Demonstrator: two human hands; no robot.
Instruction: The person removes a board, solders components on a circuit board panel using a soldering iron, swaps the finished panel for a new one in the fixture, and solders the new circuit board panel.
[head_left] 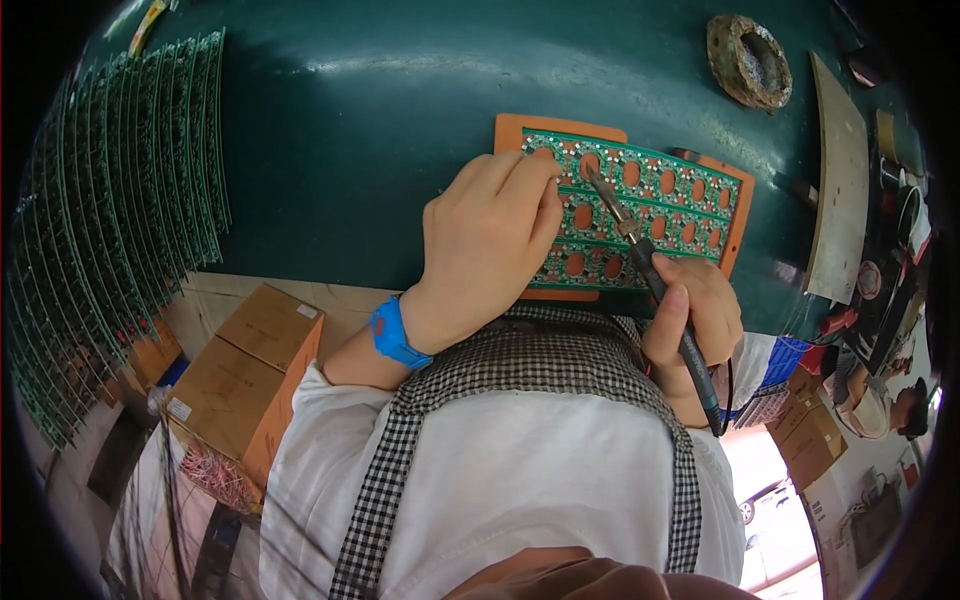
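Observation:
A green circuit board panel (pixel 648 208) with rows of round cutouts lies in an orange-brown tray (pixel 560 124) on the table. My right hand (pixel 700 308) is closed round the dark handle of a soldering iron (pixel 640 250). The iron's tip points up and left, at the rim of a cutout in the panel's far row. Over the panel's left end, my left hand (pixel 497 215) is closed, thumb and forefinger pinched near the far row. Whatever sits between those fingertips is too small or hidden to make out. A blue band circles my left wrist.
Many green circuit board panels (pixel 150 160) stand in a row at the left. A rough round pot (pixel 748 62) sits at the far right, near a pale board (pixel 838 185). Cardboard boxes (pixel 235 380) are below the table at left. Another person (pixel 880 400) is at the right.

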